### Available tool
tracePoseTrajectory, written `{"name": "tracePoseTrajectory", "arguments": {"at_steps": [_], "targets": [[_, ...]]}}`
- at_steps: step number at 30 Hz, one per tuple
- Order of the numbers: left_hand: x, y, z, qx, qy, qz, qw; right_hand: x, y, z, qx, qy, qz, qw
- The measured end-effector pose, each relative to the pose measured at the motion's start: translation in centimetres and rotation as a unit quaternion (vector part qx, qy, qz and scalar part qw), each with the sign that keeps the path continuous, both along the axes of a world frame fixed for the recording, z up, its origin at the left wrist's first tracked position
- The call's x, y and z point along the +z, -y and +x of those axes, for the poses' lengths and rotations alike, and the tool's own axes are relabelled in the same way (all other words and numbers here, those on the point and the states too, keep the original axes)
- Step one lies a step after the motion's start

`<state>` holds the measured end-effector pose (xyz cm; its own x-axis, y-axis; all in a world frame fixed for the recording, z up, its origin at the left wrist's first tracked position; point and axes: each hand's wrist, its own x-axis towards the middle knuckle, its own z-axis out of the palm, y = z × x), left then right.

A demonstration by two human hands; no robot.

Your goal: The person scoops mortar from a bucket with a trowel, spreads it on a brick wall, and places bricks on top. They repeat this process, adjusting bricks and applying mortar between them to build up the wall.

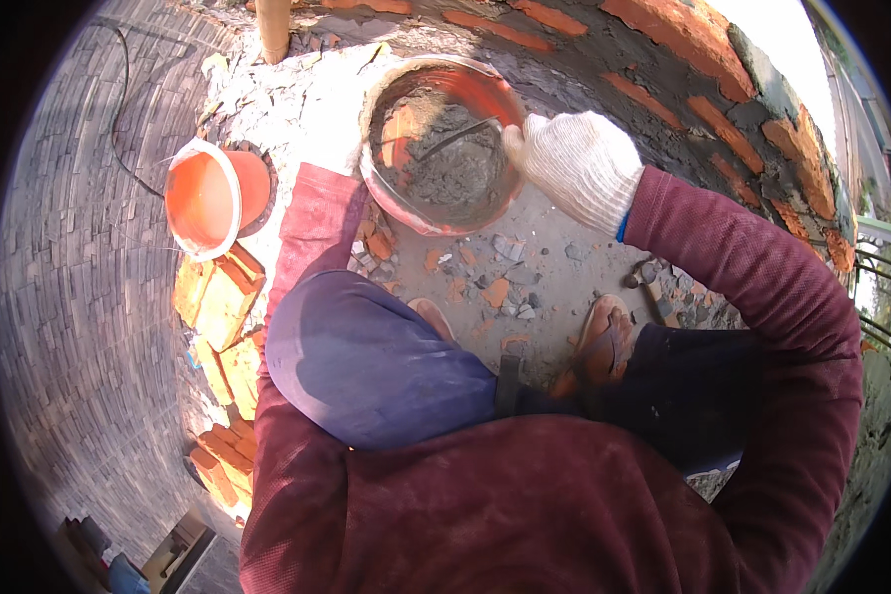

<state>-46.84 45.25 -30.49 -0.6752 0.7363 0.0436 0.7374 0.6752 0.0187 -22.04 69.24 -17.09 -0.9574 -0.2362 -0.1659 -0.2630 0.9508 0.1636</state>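
A round orange bucket (513, 99) with a mortar-crusted rim stands in front of me, with wet grey mortar (455, 183) inside. An orange brick piece (399, 134) lies in the mortar at the left. My right hand (582, 163), in a white knitted glove, is closed at the bucket's right rim. It appears to grip a trowel (457, 137), whose thin metal edge shows across the mortar; its handle is hidden by the glove. My left hand (335, 134) is beside the left rim, washed out by glare, so its fingers cannot be made out.
A smaller orange bucket (203, 203) stands at the left, above stacked orange bricks (218, 302). A rough brick wall (678, 59) curves along the far right. Rubble (510, 292) and a hammer (653, 292) lie near my feet. A wooden post (273, 30) rises at the far left.
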Motion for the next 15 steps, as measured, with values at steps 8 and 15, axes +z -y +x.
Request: {"name": "tracePoseTrajectory", "arguments": {"at_steps": [8,15], "targets": [[-0.3,-1.2,0.5,-0.022,0.005,0.005,1.000,-2.4,2.0,-5.3,0.022,-0.097,-0.059,0.993],[-0.8,0.5,1.0,-0.006,0.005,-0.005,1.000,-1.0,2.4,-0.3,0.098,0.068,0.008,0.993]]}}
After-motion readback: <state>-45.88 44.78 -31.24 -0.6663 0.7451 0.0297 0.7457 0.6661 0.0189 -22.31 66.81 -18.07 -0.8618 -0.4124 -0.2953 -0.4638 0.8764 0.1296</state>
